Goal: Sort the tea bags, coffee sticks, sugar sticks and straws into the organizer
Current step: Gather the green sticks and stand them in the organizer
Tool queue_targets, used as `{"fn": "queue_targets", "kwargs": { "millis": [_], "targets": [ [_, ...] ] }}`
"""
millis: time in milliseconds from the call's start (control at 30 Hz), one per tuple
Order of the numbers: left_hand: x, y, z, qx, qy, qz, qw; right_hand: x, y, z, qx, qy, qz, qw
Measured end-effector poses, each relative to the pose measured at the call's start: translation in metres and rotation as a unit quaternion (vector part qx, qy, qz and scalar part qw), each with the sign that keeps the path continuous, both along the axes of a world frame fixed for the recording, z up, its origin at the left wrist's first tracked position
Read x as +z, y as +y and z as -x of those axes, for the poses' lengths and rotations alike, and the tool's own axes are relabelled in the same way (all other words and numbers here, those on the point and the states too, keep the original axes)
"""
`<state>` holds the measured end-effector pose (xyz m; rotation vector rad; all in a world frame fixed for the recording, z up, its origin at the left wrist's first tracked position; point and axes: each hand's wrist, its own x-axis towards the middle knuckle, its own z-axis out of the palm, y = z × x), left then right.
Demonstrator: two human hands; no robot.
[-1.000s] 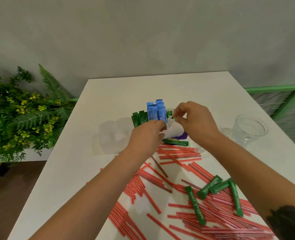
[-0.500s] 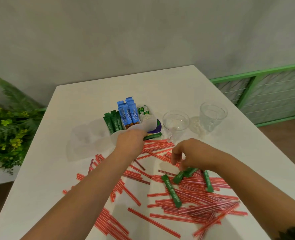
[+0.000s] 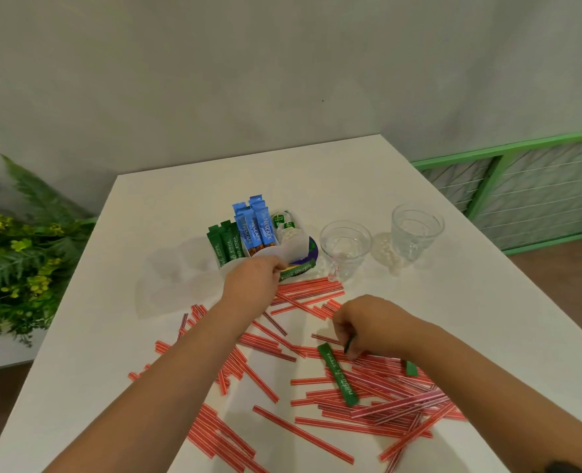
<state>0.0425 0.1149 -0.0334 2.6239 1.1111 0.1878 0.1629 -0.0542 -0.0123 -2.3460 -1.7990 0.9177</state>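
The left hand (image 3: 252, 278) holds the white organizer (image 3: 229, 266) at twelve o'clock. The right hand (image 3: 368, 327) pinches a green sugar stick (image 3: 349, 346) among red straws (image 3: 316, 433) at five o'clock. Straws could get picked up too and end up in the wrong slot.

Both forearms bare from the lower frame edge up to the wrists, no sleeves in view, and nothing worn on either wrist as far as the pic shows. Left hand (image 3: 253, 279) and right hand (image 3: 368, 324) bare too: no gloves, no rings visible on the fingers that show. One marking only: a dark tattoo (image 3: 567, 467) on the right forearm at the bottom-right corner, cut off by the frame edge, design too cropped to make out.
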Motion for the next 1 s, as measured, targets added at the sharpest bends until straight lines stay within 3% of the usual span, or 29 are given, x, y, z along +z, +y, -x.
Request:
{"fn": "queue_targets", "kwargs": {
  "millis": [233, 467, 600, 767, 1000],
  "targets": [
    [0.016, 0.000, 0.013, 0.032, -0.103, 0.137, 0.985, 0.017, 0.009, -0.007, -0.066, 0.075, -0.108, 0.989],
    [0.041, 0.006, 0.032, 0.058, -0.217, 0.232, 0.947, 0.043, 0.033, -0.009, -0.163, 0.193, -0.219, 0.942],
    [0.057, 0.023, 0.044, 0.074, -0.256, 0.212, 0.940, 0.058, 0.057, -0.010, -0.196, 0.264, -0.249, 0.911],
    [0.076, 0.042, 0.056, 0.082, -0.238, 0.159, 0.955, 0.072, 0.092, -0.008, -0.189, 0.268, -0.248, 0.912],
    [0.099, 0.065, 0.057, 0.086, -0.126, -0.062, 0.986, 0.080, 0.141, 0.009, -0.139, 0.180, -0.328, 0.917]
  ]
}}
